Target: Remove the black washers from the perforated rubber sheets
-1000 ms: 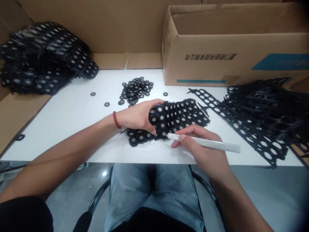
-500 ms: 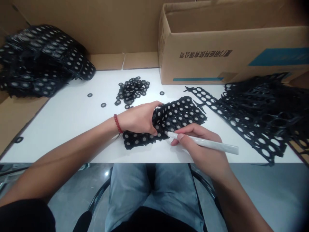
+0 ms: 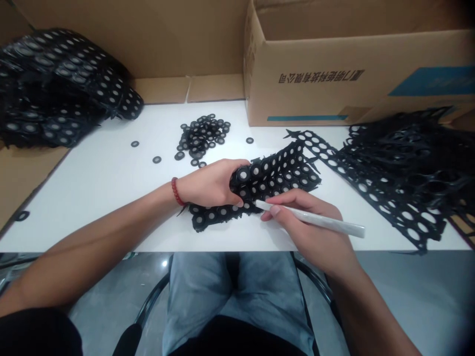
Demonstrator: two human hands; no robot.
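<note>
White tabletop (image 3: 111,183) fills the middle of the head view, with brown cardboard behind it and an open cardboard box (image 3: 334,89) standing at the far right. Below the table's front edge are the person's jeans-clad knees (image 3: 230,296) and part of a chair frame.

The black punched sheet (image 3: 274,170), set with small rings, lies just ahead of both hands at the table's centre. Its long axis runs from near left to far right, toward the box. The near-left end rests flat on the table and the rest is lifted and bent.

The left hand (image 3: 210,185), with a red bead bracelet (image 3: 176,192) at the wrist, is closed around the sheet near its middle, thumb underneath at the near side and fingers curled over the top. The right hand (image 3: 311,227) is closed in a pen grip on a white stick (image 3: 315,220). The stick's tip meets the sheet's near edge, just beside the left thumb, and its shaft trails off to the right. Both hands are at the sheet; the left alone holds it, and the right reaches it only through the stick.

A small pile of loose rings (image 3: 202,136) lies beyond the left hand, with a few strays around it. A stack of ring-filled sheets (image 3: 63,84) sits at far left, and a heap of emptied frames (image 3: 408,163) sprawls at right.
</note>
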